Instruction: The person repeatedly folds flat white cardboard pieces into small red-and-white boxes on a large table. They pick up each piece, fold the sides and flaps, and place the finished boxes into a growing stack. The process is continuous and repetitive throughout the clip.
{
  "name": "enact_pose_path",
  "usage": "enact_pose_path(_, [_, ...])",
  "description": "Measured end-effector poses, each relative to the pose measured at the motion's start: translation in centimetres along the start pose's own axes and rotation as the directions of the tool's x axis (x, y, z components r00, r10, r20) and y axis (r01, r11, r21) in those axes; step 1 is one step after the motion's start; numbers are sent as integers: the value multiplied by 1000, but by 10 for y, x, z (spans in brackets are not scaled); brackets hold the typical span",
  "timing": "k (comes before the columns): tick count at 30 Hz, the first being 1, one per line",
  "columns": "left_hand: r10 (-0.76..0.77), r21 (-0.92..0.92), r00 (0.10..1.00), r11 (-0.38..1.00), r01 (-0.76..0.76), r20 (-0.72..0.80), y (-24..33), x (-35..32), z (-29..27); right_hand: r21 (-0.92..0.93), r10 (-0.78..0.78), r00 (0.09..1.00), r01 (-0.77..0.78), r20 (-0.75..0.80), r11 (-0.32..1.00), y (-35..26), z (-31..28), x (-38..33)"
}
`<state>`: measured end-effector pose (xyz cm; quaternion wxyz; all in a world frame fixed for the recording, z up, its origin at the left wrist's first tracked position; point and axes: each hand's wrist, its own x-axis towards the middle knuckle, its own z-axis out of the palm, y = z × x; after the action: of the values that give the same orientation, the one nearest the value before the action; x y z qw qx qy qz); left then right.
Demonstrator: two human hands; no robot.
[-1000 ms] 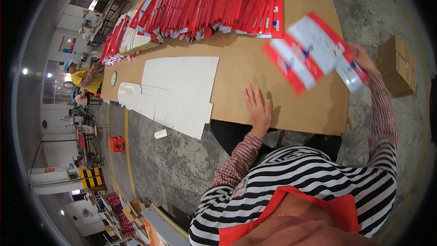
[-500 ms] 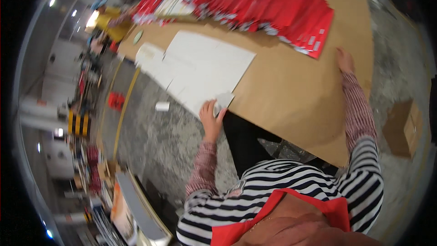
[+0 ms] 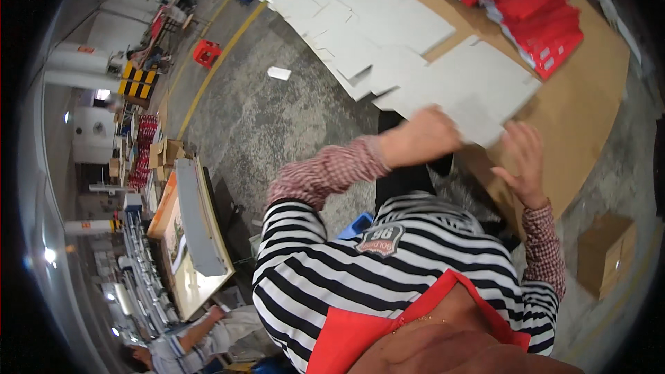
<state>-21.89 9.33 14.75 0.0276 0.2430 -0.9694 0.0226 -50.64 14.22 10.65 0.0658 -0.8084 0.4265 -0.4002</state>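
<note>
A white die-cut cardboard sheet (image 3: 478, 83), with slots and tabs along its edge, lies on the brown cardboard-covered table in front of me. My left hand (image 3: 424, 137) reaches across to its near edge, fingers curled; what they hold, if anything, is hidden. Beside the sheet's near right corner is my right hand (image 3: 524, 164), its fingers spread and holding nothing that I can see. Another white cardboard piece (image 3: 384, 7) lies flat farther back, partly met by the nearer one. Red flat packages (image 3: 512, 7) overlap in a long row at the far right.
Brown cardboard (image 3: 589, 111) covers the table. An open cardboard box (image 3: 606, 253) stands on the floor at the right. On the left floor are a white scrap (image 3: 279, 73) and a red stool (image 3: 206, 53). A person (image 3: 187, 339) is at the lower left, near a grey-edged machine (image 3: 201, 228).
My view has turned, shifting the table rightward. White cardboard now also covers the spot nearer me. My left hand has moved right; my right hand has come in toward the sheet.
</note>
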Motion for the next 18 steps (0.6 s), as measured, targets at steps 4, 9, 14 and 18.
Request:
enact_pose_path(4, [210,-386,977,899,-208,-38,96,42,7,-121,142,969,-119,204,985,-6,-19,-101])
enact_pose_path(9, [184,-312,973,941,-134,137,97,59,104,-605,455,885,-309,99,734,-20,-92,-197])
enact_pose_path(14, [135,-659,981,727,-193,-138,86,110,146,-164,885,447,-870,133,464,18,-112,-270])
enact_pose_path(18, [-168,-800,981,574,175,94,102,127,151,261,968,236,-933,-80,249,50,-88,-242])
